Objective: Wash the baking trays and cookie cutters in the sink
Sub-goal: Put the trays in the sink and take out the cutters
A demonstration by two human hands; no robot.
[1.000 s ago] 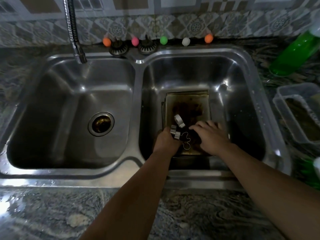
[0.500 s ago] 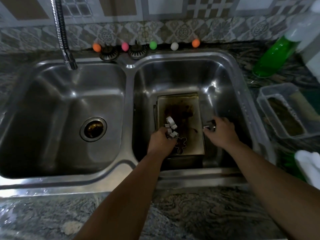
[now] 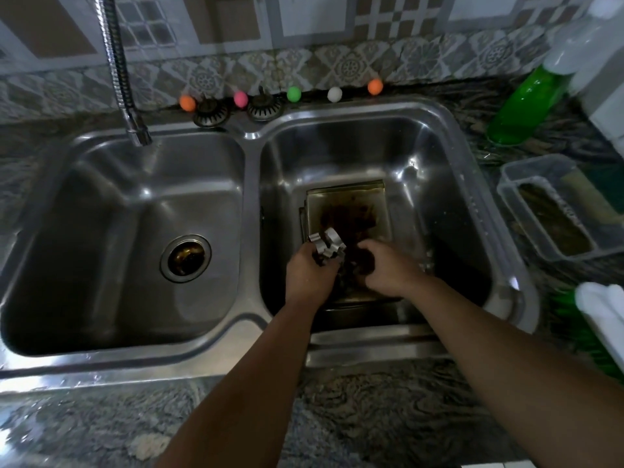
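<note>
A stack of greasy, brown-stained baking trays [image 3: 347, 204] lies flat in the right basin of the steel double sink [image 3: 251, 204]. My left hand [image 3: 309, 275] is shut on a bunch of shiny metal cookie cutters [image 3: 327, 246], held just above the near end of the trays. My right hand [image 3: 388, 268] is beside it, fingers curled down over a cutter on the tray; that cutter is mostly hidden in shadow under the fingers.
The flexible faucet [image 3: 130, 96] hangs over the left basin, with its drain [image 3: 185, 258] showing. Two strainers and several coloured balls line the back ledge. A green soap bottle [image 3: 523, 103], a clear plastic tub [image 3: 553, 217] and a white cloth [image 3: 604, 312] sit on the right counter.
My right hand went right to the tray's edge, then came back left against my left hand. The flower-shaped cutter seen on the tray is now covered by my right fingers.
</note>
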